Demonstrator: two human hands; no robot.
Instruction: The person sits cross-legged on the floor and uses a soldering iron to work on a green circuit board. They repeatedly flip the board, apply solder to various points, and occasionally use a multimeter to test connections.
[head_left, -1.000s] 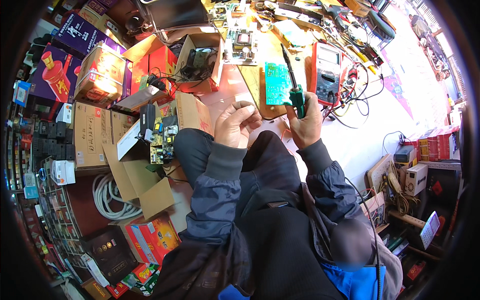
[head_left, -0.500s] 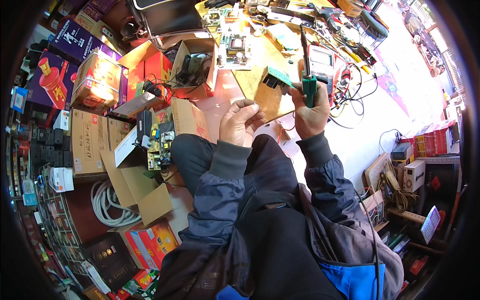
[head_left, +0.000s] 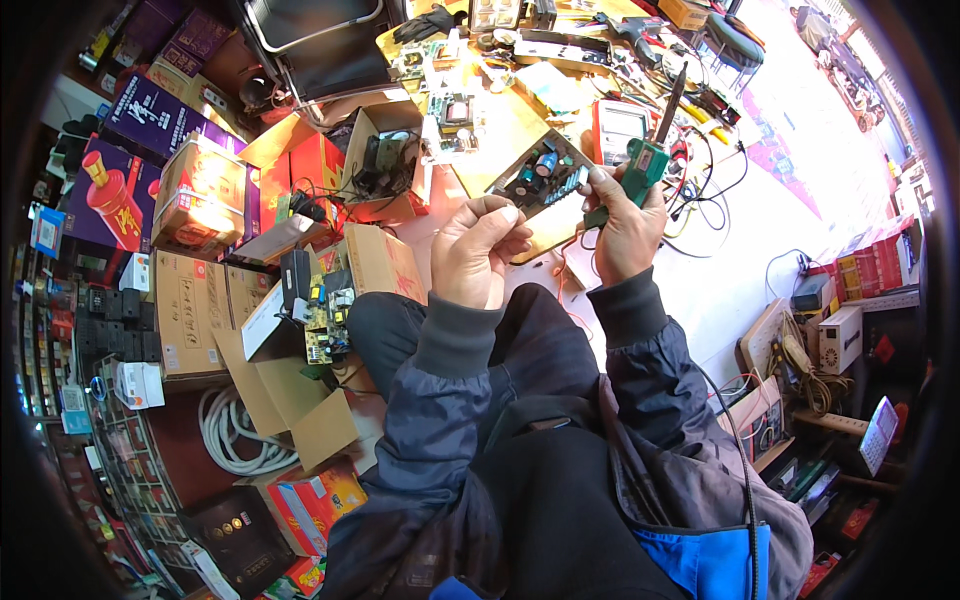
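Note:
My right hand point(head_left: 628, 230) grips a green-handled soldering iron point(head_left: 642, 172), its dark shaft pointing up and away. The same hand's thumb and finger pinch the edge of a circuit board point(head_left: 538, 172), whose component side, with blue capacitors and metal fins, faces me. To the left of it, my left hand point(head_left: 482, 250) is closed, thumb pressed against the curled fingers. Whatever may be in that pinch is too small to make out. Both hands are raised above my lap, near the edge of the yellow table point(head_left: 480, 182).
On the table lie a red-rimmed multimeter point(head_left: 620, 130), other boards point(head_left: 455, 112) and scattered tools. To the left stand an open carton of cables point(head_left: 388, 150), a cardboard box point(head_left: 380, 262) and a board with yellow parts point(head_left: 330, 318). Black leads point(head_left: 708, 190) loop at the right.
My right hand has turned: the circuit board now shows its component side, and the soldering iron leans to the right. My left hand stays closed in nearly the same place.

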